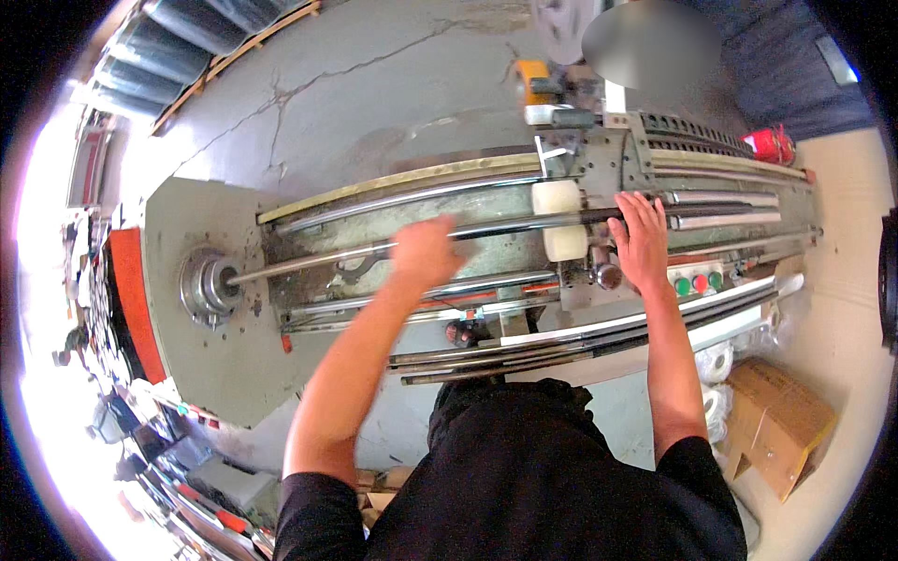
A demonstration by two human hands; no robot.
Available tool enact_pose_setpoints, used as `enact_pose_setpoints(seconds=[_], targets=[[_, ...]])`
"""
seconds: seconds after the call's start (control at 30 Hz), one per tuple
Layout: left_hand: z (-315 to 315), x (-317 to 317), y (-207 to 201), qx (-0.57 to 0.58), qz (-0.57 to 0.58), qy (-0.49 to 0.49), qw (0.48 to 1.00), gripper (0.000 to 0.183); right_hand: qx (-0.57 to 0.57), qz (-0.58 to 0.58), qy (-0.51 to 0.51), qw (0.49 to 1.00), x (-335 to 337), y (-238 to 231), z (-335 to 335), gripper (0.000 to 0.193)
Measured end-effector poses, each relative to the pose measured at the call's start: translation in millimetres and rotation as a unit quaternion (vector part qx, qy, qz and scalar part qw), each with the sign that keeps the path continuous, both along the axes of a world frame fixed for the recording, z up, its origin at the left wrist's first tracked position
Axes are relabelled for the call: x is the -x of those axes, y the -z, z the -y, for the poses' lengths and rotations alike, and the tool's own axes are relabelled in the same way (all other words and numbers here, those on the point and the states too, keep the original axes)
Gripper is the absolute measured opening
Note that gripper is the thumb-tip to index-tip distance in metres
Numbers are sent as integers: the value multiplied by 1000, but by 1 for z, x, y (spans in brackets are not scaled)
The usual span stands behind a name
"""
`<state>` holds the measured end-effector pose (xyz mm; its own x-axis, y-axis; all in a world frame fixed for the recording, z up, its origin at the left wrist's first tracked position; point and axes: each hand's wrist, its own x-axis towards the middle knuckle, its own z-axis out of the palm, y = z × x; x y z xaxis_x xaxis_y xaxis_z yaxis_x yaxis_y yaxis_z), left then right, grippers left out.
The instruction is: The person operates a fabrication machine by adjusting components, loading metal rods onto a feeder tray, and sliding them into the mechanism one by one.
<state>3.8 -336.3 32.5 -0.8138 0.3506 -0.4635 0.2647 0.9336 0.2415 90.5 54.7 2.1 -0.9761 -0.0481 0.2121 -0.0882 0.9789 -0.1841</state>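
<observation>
A long rod (323,257), bright metal at the left and dark farther right, runs from a round chuck (208,288) across a lathe-like machine. My left hand (428,251) is at the rod's middle, smeared by motion, so its fingers do not show clearly and its grip cannot be made out. Farther right, the rod passes between two white rollers (557,197) on the carriage (599,154). Just right of these rollers my right hand (643,238) lies over the dark part of the rod, its fingers stretched out and the palm facing down.
Several loose rods (486,360) lie along the machine's near side. A button panel (697,280) with green and red buttons sits below my right hand. A cardboard box (781,421) and wrapped rolls (716,365) stand at the right. Behind the carriage is a person, partly blurred.
</observation>
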Motion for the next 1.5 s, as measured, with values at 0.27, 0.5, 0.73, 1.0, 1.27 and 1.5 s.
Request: enact_pose_setpoints(seconds=[0.27, 0.5, 0.73, 1.0, 1.27, 1.5], targets=[[-37, 4, 36, -5, -84, 56, 995, 36, 12, 17, -9, 1000, -4, -5, 27, 46], [219, 8, 33, 135, -112, -5, 984, 30, -24, 26, 32, 999, -13, -8, -28, 46], [296, 8, 8, 150, -113, -125, 974, 34, -33, 2, 43, 999, -10, -3, -73, 42], [-14, -15, 10, 6, -123, -15, 992, 50, -6, -10, -23, 1000, -14, -4, -52, 48], [-155, -2, 34, -23, -96, 60, 993, 27, 19, 13, -17, 1000, -3, 4, -39, 52], [107, 3, 28, 63, -132, -8, 989, 30, -4, 19, 6, 1000, -1, 0, -72, 48]])
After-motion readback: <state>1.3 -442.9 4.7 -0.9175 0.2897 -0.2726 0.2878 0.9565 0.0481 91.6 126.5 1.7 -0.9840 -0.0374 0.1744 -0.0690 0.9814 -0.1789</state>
